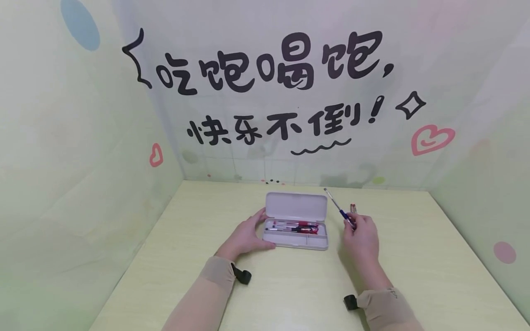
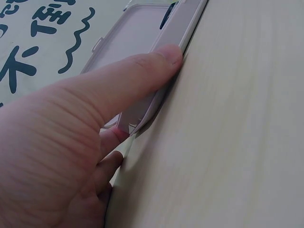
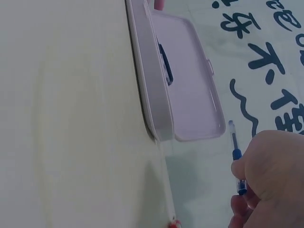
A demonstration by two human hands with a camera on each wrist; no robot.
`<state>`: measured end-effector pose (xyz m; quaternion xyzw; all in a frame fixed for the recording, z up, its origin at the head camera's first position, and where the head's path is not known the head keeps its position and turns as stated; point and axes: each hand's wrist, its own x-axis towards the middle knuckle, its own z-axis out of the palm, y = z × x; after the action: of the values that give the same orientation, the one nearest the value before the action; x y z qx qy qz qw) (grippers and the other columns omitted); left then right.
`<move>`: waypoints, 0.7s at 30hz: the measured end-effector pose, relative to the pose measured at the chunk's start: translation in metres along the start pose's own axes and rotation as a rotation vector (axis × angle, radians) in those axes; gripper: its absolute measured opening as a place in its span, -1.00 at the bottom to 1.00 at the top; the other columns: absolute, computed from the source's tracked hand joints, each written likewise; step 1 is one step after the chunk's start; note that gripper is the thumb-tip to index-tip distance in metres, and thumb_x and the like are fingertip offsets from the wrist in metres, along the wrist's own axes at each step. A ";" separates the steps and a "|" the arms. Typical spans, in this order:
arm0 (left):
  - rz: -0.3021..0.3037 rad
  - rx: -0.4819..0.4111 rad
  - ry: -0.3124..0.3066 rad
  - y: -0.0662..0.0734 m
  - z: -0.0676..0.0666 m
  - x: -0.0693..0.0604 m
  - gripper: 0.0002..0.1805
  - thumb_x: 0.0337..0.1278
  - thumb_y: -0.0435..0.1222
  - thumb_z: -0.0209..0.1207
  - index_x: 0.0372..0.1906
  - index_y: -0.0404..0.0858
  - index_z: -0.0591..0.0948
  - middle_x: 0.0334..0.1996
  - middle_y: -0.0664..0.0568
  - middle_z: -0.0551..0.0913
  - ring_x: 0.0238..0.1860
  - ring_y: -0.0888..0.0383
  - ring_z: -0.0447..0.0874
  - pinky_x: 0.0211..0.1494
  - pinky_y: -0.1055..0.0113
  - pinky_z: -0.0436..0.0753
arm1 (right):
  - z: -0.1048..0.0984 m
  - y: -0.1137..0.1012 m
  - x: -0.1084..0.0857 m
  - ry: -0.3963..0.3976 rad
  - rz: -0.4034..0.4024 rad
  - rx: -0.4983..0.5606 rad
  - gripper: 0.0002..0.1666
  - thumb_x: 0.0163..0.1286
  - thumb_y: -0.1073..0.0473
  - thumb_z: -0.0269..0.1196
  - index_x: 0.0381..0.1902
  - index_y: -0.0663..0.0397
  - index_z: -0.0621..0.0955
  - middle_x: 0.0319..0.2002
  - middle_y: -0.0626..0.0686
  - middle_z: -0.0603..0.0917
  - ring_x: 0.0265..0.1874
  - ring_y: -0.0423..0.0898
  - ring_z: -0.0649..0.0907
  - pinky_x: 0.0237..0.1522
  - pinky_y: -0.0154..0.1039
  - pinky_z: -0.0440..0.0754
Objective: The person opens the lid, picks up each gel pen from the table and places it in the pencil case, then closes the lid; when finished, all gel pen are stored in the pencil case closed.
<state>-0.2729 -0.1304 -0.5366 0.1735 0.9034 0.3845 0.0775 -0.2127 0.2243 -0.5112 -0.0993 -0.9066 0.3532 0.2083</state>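
The left hand grips the near-left end of the open pencil case, thumb on its front edge, other fingers around its side. Red and dark pens lie inside, right of those fingers. The right hand pinches a blue-gripped pen, its tip slanting up-left beyond the fingertips; red-ended pens show just behind them.
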 end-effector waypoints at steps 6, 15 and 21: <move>0.013 -0.003 0.006 -0.002 0.002 0.003 0.50 -0.23 0.14 0.74 0.82 0.03 0.09 0.64 0.18 0.50 0.74 -0.14 0.29 0.81 -0.29 0.23 | 0.015 -0.011 -0.006 -0.072 -0.176 0.045 -0.66 0.59 0.30 0.29 0.24 0.25 0.70 0.12 0.32 0.66 0.10 0.30 0.65 0.15 0.23 0.66; 0.024 -0.001 0.012 -0.005 0.001 0.003 0.50 -0.24 0.12 0.75 0.82 0.00 0.09 0.62 0.14 0.53 0.72 -0.13 0.34 0.80 -0.24 0.26 | 0.031 -0.032 -0.004 -0.268 -0.279 -0.037 -0.66 0.60 0.27 0.30 0.26 0.18 0.72 0.17 0.30 0.69 0.23 0.32 0.66 0.37 0.36 0.67; 0.013 -0.008 0.006 -0.003 0.001 0.002 0.50 -0.25 0.10 0.76 0.82 0.01 0.09 0.63 0.14 0.52 0.72 -0.13 0.33 0.80 -0.26 0.26 | 0.045 -0.045 0.002 -0.321 -0.344 -0.122 -0.72 0.60 0.26 0.31 0.18 0.16 0.75 0.14 0.23 0.71 0.17 0.25 0.69 0.35 0.28 0.72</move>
<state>-0.2750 -0.1308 -0.5400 0.1781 0.9010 0.3889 0.0729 -0.2361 0.1653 -0.5093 0.1014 -0.9513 0.2684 0.1124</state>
